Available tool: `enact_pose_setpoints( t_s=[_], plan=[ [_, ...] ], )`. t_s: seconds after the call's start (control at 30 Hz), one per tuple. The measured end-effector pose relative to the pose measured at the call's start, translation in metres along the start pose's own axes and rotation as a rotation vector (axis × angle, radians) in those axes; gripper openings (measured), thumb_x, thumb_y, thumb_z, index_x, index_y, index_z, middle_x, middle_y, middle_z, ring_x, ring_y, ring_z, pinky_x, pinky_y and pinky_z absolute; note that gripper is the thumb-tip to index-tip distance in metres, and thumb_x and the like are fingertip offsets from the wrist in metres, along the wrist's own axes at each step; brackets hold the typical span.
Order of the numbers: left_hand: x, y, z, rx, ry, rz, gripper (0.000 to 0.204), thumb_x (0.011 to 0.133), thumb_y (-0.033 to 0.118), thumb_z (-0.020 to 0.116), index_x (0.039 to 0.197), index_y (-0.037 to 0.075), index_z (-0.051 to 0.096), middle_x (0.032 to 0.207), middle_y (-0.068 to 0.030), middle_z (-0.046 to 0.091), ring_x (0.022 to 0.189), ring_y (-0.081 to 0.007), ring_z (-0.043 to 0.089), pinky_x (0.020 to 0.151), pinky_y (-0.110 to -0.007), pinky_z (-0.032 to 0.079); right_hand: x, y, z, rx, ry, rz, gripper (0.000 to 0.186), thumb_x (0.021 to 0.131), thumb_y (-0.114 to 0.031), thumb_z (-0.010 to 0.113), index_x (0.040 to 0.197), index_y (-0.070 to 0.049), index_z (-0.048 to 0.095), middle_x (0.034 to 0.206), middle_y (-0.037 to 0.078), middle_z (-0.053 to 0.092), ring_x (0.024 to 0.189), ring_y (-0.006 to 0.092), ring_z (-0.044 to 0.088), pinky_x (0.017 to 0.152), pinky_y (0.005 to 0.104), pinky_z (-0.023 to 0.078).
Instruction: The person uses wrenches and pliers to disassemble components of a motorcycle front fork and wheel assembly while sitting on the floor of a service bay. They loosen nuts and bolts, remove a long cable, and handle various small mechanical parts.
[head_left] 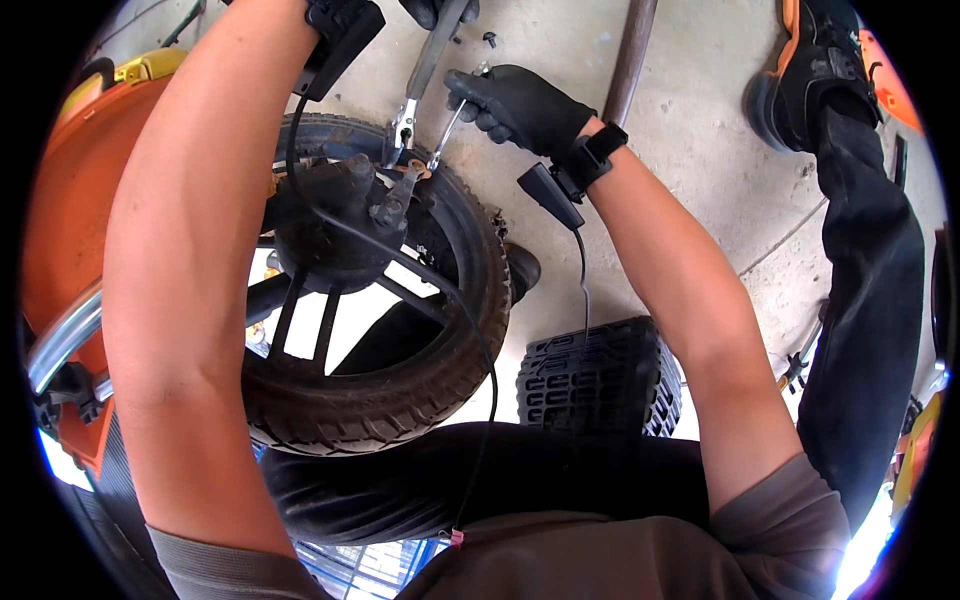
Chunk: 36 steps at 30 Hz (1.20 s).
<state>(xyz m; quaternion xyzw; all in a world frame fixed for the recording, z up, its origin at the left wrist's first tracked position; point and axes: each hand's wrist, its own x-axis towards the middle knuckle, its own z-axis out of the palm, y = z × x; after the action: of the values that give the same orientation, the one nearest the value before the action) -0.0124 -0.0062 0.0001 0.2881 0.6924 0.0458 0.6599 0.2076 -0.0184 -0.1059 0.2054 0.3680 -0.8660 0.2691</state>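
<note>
At the top edge my gloved left hand (432,10) grips a long grey-handled tool (430,62), whose silver head reaches down to the hub area of a spoked black wheel (470,350) with a tire. My gloved right hand (510,105) is closed on a slim silver wrench (445,135), its lower end at a small rusty part (418,168) beside a greasy fitting (393,205) near the rim. My left forearm crosses the left side of the wheel and hides part of it.
An orange body panel (70,230) with a chrome bar (65,330) stands at left. A brown pipe (630,50) and small black bolts (489,40) lie on the concrete floor (720,90). A black treaded object (580,375) sits below. A leg with a black shoe (800,70) is at right.
</note>
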Motion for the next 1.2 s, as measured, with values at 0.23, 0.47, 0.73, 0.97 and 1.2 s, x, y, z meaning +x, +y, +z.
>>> enact_pose_setpoints(
  t_s=[0.23, 0.47, 0.73, 0.97, 1.2],
  plan=[
    [0.006, -0.010, -0.007, 0.159, -0.074, 0.194, 0.023, 0.091, 0.021, 0.058, 0.090, 0.002, 0.070, 0.074, -0.0062, 0.065, 0.063, -0.0122, 0.062, 0.055, -0.029, 0.052, 0.018, -0.002, 0.003, -0.036, -0.072, 0.119, 0.040, 0.097, -0.042, 0.056, 0.092, -0.004, 0.065, 0.067, -0.005, 0.054, 0.047, 0.0011, 0.040, 0.043, 0.0176, 0.035],
    [0.007, -0.012, -0.008, 0.027, -0.045, 0.013, 0.021, 0.090, 0.019, 0.059, 0.089, 0.002, 0.070, 0.075, -0.0064, 0.067, 0.065, -0.0124, 0.062, 0.058, -0.030, 0.052, -0.031, -0.010, 0.028, -0.406, 0.014, -0.404, 0.029, 0.096, -0.035, 0.061, 0.091, -0.007, 0.066, 0.071, -0.002, 0.059, 0.056, 0.0058, 0.054, 0.050, 0.0220, 0.045],
    [-0.014, 0.041, 0.006, 0.294, 0.114, 0.002, 0.029, 0.085, 0.022, 0.058, 0.081, -0.004, 0.068, 0.069, -0.0118, 0.067, 0.058, -0.0186, 0.064, 0.054, -0.032, 0.052, -0.088, 0.030, 0.075, -0.831, 0.070, -0.775, 0.024, 0.076, -0.008, 0.067, 0.099, -0.010, 0.061, 0.087, 0.008, 0.060, 0.078, 0.0277, 0.065, 0.065, 0.0370, 0.054],
    [-0.026, 0.054, 0.011, 0.257, 0.204, 0.152, 0.032, 0.086, 0.023, 0.055, 0.071, -0.003, 0.065, 0.066, -0.0127, 0.067, 0.059, -0.0195, 0.066, 0.055, -0.032, 0.053, -0.087, 0.020, 0.078, -0.898, 0.135, -0.803, 0.014, 0.080, -0.011, 0.069, 0.091, -0.009, 0.061, 0.085, 0.008, 0.060, 0.075, 0.0260, 0.063, 0.063, 0.0343, 0.052],
    [-0.016, 0.055, 0.010, 0.127, 0.166, 0.124, 0.028, 0.088, 0.021, 0.055, 0.079, -0.003, 0.065, 0.071, -0.0116, 0.067, 0.058, -0.0183, 0.064, 0.055, -0.031, 0.053, -0.068, 0.005, 0.030, -0.207, 0.174, -0.310, 0.011, 0.089, -0.016, 0.068, 0.092, -0.007, 0.062, 0.077, -0.001, 0.060, 0.068, 0.0067, 0.055, 0.057, 0.0256, 0.046]
  ],
)
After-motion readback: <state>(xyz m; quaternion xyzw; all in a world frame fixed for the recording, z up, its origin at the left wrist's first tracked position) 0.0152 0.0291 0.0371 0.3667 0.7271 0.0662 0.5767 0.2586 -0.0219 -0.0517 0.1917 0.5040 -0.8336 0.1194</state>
